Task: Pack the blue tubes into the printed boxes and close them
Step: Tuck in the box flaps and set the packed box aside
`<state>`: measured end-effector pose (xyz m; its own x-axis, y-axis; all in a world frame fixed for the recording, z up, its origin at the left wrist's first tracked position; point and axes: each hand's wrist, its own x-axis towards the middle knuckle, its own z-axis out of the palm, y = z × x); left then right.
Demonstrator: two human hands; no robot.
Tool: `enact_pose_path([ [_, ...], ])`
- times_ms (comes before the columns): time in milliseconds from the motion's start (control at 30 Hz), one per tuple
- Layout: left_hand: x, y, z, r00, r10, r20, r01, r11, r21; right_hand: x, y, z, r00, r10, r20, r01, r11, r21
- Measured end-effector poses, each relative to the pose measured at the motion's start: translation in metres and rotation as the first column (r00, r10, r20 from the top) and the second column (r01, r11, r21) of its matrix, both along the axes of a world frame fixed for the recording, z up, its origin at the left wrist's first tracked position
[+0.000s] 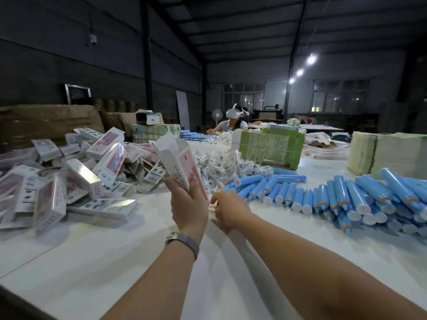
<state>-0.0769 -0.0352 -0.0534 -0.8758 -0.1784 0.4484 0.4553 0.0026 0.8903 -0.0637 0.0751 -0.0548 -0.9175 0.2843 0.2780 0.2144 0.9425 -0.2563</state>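
The left hand (189, 204) is gripping an open-topped box (180, 165) upright. The right hand (227, 210), loosely curled and seemingly empty, is hovering beside it. Tubes (300, 195) are lying right of the box; feeding one squarely in should work best.

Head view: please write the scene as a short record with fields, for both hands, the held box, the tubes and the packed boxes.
left hand: grips one printed box, raised above the table
held box: tilted, top flaps open
right hand: low beside the left wrist, fingers curled; whether it holds anything cannot be told
blue tubes: loose pile at right on the white table
box pile: heaped at left
background: another person sits at the far end
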Motion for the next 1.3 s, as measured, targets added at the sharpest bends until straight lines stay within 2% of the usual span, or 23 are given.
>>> enact_pose_path([
  [133,0.0,0.005,0.0,0.98,-0.185,-0.075,0.186,0.982,0.016,0.008,0.011,0.025,0.944,-0.097,-0.317,0.007,0.962,-0.272],
  [267,0.005,0.012,-0.003,0.95,-0.287,-0.122,0.287,0.958,-0.022,0.038,0.026,0.069,0.805,-0.122,-0.581,-0.159,0.899,-0.408],
  [400,0.006,0.014,-0.003,0.944,-0.311,-0.105,0.311,0.95,-0.02,0.075,0.031,0.11,0.645,-0.133,-0.753,-0.313,0.852,-0.419],
  [467,0.006,0.014,-0.004,0.942,-0.316,-0.11,0.314,0.949,-0.03,0.09,0.028,0.125,0.585,-0.087,-0.806,-0.399,0.835,-0.38],
  [633,0.017,0.02,-0.009,0.889,-0.446,-0.105,0.441,0.895,-0.069,0.106,0.011,0.139,0.525,0.024,-0.851,-0.511,0.809,-0.292],
  [767,0.024,0.023,-0.01,0.855,-0.501,-0.138,0.489,0.865,-0.109,0.101,-0.001,0.137,0.527,0.071,-0.847,-0.489,0.84,-0.234],
  [867,0.025,0.023,-0.01,0.838,-0.523,-0.153,0.51,0.852,-0.121,0.09,-0.003,0.128,0.594,0.106,-0.797,-0.393,0.903,-0.172],
  [967,0.023,0.022,-0.011,0.835,-0.527,-0.157,0.512,0.849,-0.128,0.082,0.005,0.114,0.683,0.154,-0.714,-0.253,0.967,-0.034],
  [1067,0.026,0.022,-0.009,0.832,-0.532,-0.157,0.514,0.846,-0.145,0.076,0.014,0.097,0.702,0.183,-0.688,-0.147,0.983,0.111],
  [1233,0.028,0.019,-0.007,0.83,-0.531,-0.174,0.513,0.847,-0.136,0.075,0.024,0.084,0.731,0.165,-0.662,-0.157,0.985,0.073],
  [1300,0.027,0.019,-0.008,0.825,-0.537,-0.173,0.517,0.843,-0.149,0.076,0.023,0.081,0.737,0.161,-0.657,-0.219,0.976,-0.007],
])
